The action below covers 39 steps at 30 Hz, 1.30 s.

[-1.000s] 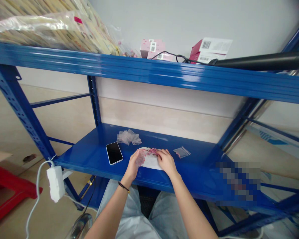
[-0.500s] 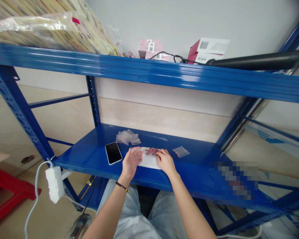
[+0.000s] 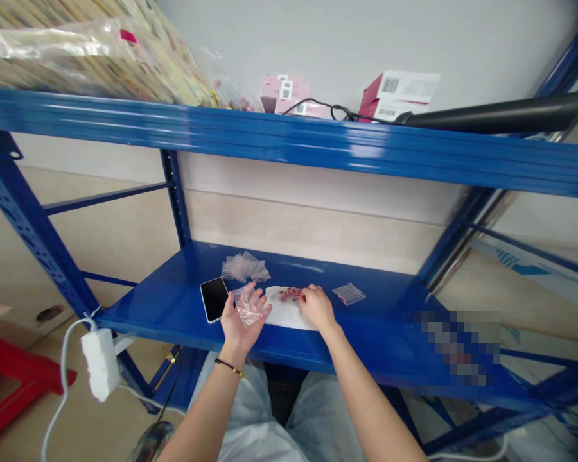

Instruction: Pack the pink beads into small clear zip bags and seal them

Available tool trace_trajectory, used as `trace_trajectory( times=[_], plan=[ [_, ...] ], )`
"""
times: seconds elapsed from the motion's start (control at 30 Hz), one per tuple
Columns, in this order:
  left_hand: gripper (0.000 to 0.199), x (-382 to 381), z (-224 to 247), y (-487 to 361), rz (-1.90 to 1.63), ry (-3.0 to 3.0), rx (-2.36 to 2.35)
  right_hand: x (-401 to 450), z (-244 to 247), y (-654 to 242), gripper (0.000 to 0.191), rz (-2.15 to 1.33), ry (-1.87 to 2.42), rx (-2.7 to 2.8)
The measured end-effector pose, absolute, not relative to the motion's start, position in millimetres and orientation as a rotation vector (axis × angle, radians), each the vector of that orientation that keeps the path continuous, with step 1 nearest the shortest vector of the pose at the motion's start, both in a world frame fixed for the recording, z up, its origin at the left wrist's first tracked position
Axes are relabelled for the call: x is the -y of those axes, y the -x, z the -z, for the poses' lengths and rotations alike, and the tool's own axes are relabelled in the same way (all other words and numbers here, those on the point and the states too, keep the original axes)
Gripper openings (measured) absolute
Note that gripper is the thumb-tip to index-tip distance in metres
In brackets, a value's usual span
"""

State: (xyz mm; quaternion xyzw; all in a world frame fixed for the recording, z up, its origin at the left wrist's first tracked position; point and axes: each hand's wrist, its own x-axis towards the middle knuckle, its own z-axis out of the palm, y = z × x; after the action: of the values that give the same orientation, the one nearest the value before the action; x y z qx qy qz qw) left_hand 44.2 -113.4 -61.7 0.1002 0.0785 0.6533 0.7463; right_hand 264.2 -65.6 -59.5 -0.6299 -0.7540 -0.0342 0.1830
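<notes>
My left hand (image 3: 243, 324) is turned palm up, fingers spread and slightly curled, and a small clear plastic bag (image 3: 248, 308) lies across it. To its right, a white sheet (image 3: 284, 314) rests on the blue shelf board, with a cluster of small pink beads (image 3: 290, 294) on it. The fingers of my right hand (image 3: 316, 307) are pressed together at the right edge of the beads; whatever is between the fingertips is hidden. A heap of empty-looking clear bags (image 3: 245, 266) lies behind my left hand. Right of my right hand is a zip bag (image 3: 349, 294) with small pinkish pieces inside.
A phone (image 3: 214, 299) lies left of my left hand. Overhead runs a blue shelf beam (image 3: 279, 141), with pink boxes (image 3: 285, 93) and stacked packets (image 3: 77, 70) above. A white power strip (image 3: 99, 364) hangs at the left post. A blurred patch (image 3: 455, 353) covers the right side.
My left hand has moved left, away from the white sheet, and turned palm up, showing the clear bag on it. My right hand stays at the beads.
</notes>
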Motion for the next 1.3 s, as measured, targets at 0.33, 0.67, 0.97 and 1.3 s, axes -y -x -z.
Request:
trace_trajectory(
  times=[0.33,0.67,0.97,1.3],
  plan=[
    [0.044,114,63,-57,-1.379,-0.561,-0.243,58,49,-256,0.022,-0.011,1.928,2.113],
    [0.041,114,63,-63,-1.386,-0.626,-0.359,58,31,-266,0.020,-0.212,1.712,2.055],
    [0.035,113,69,-71,-1.370,-0.753,-0.444,76,-15,-245,0.018,-0.717,1.043,2.004],
    [0.037,115,67,-71,-1.378,-0.768,-0.449,70,-10,-250,0.025,-0.573,1.090,2.115]
  ],
)
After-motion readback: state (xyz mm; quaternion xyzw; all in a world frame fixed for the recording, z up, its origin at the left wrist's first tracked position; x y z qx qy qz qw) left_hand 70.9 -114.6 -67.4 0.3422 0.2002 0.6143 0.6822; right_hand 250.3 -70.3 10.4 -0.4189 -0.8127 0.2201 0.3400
